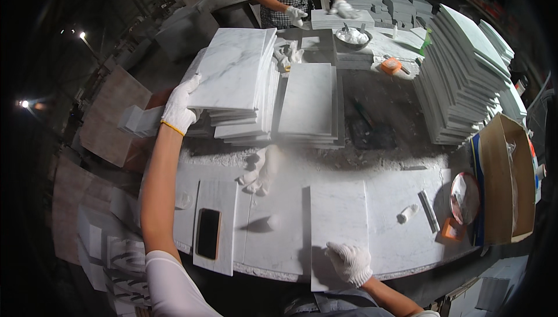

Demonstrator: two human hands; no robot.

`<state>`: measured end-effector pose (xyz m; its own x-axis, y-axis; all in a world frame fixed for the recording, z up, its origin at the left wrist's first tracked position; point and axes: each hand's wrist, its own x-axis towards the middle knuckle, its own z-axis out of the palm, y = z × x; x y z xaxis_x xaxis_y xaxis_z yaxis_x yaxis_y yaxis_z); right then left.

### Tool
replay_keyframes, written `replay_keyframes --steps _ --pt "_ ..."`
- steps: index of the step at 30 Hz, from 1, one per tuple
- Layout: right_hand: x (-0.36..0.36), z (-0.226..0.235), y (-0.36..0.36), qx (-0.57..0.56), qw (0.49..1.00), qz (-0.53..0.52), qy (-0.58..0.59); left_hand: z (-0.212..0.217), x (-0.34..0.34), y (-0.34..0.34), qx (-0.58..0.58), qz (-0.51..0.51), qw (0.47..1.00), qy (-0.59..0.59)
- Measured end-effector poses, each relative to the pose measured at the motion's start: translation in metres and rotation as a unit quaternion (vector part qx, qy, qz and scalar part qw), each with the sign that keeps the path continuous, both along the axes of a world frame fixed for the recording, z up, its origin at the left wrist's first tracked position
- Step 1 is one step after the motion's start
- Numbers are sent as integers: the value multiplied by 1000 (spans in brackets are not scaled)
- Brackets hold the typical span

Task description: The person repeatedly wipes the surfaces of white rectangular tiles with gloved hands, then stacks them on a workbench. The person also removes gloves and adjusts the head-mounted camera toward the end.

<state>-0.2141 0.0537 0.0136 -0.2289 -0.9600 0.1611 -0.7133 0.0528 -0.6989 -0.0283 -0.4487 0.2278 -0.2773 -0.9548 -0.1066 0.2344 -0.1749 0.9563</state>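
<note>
The left hand (183, 104), clad in a white knitted glove with a yellow cuff edge, is placed against the left edge of the uppermost marble slab (232, 67) of a stack (244, 128); whether its fingers are closed around that edge cannot be told; the right hand (349, 263), likewise gloved, is rested with curled fingers upon the near part of a single marble slab (338, 206); whether anything is gripped within it cannot be told; this single slab is laid flat at the front of the worktable (279, 192), its near end projected past the table edge; to its left, a dark phone (208, 234) is supported by a narrower slab (218, 192); between that slab and the near stack, a loose white glove (260, 168) is seen; a second stack (308, 99) is set just beside the first; to the right, a small white bottle (408, 213), a grey strip (429, 211), a red-rimmed dish (465, 199) and an open carton (501, 183) are arranged; behind the carton, a tall slab stack (453, 84) is seen; at the far side, a bowl (356, 46) is filled with white material; beyond it, a co-worker's gloved hands (344, 9) are held near pale slabs (343, 20)
</note>
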Motion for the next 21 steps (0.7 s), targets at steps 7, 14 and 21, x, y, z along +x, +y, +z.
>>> replay_keyframes --steps 7,14,21 --pt "0 10 -14 -27 1000 -12 2 -17 -16 -75 22 -33 998 -50" --pt "-2 9 -6 7 998 4 57 7 -1 -103 -420 74 617 -661" --pt "-5 5 -2 16 999 28 -3 46 -28 112 -446 -18 742 -500"
